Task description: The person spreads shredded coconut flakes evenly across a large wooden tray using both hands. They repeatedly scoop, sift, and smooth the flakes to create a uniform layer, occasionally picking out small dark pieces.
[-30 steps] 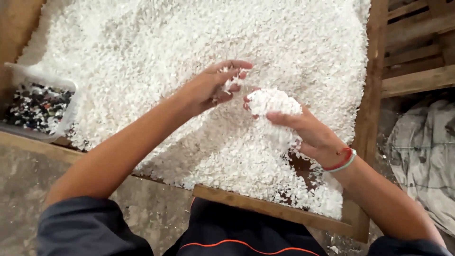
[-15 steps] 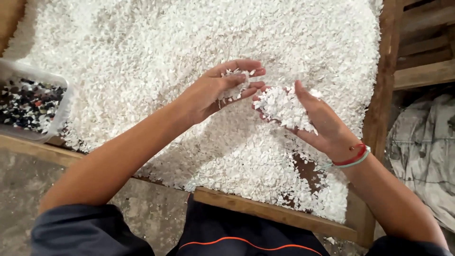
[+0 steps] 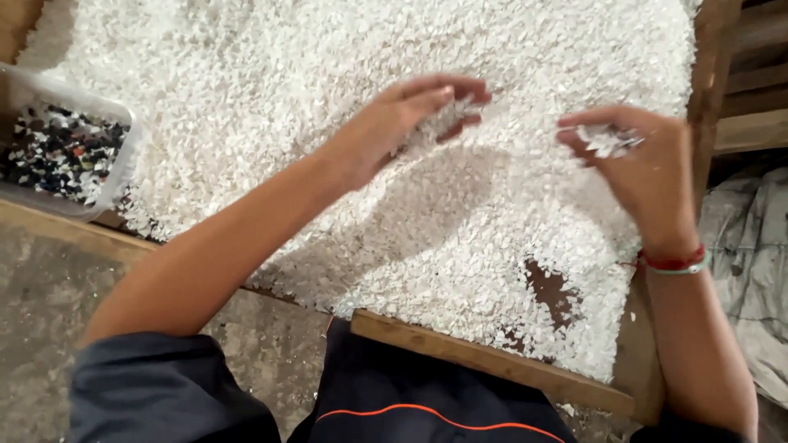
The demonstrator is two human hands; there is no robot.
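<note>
A thick layer of small white flakes [image 3: 328,107] covers a wooden-framed tray [image 3: 492,361]. My left hand [image 3: 394,123] hovers palm down over the middle of the pile, fingers curled loosely around a pinch of flakes. My right hand [image 3: 640,164] is raised above the right part of the pile, its fingers bent around a few white flakes at the fingertips. A red and green band sits on the right wrist. Both hands are apart from each other.
A clear plastic tub [image 3: 123,156] with dark mixed bits stands at the left edge of the tray. A bare brown patch [image 3: 550,291] shows through the flakes near the front right. Wooden slats [image 3: 755,82] and grey cloth [image 3: 751,262] lie to the right.
My right hand has tipped over and moved right, and its heap of flakes is mostly gone. My two hands have drawn apart. The left hand stays over the middle.
</note>
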